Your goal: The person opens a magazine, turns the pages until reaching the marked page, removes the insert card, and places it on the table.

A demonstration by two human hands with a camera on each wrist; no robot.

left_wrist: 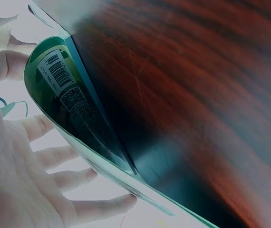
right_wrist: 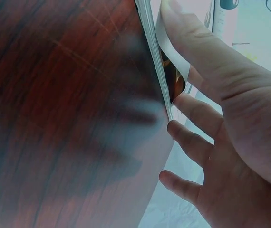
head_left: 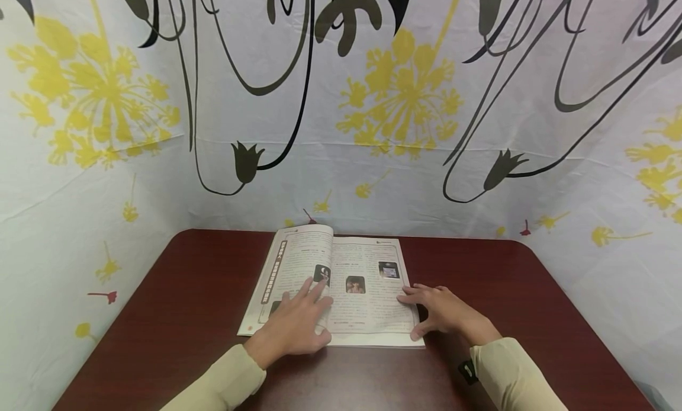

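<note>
An open magazine (head_left: pixel 367 334) lies on the dark red table, with printed text and small photos on its pages. Across the lower part of the left page (head_left: pixel 301 251) rests my left hand (head_left: pixel 295 322), fingers spread. In the left wrist view, the green cover (left_wrist: pixel 47 92) with a barcode label (left_wrist: pixel 58 72) curves up off the table beside that hand. My right hand (head_left: pixel 447 313) touches the right page's outer edge, thumb near the lower corner and other fingers higher up, apart from it. One page (right_wrist: pixel 171 47) bows away from the stack beside the right thumb in the right wrist view.
The wooden table (head_left: pixel 213 286) extends to both sides of the magazine. A pale cloth (head_left: pixel 298 204) with yellow and grey flower prints hangs behind and beside it. A black band (head_left: pixel 467 372) shows at the right wrist, near the sleeve (head_left: pixel 514 369).
</note>
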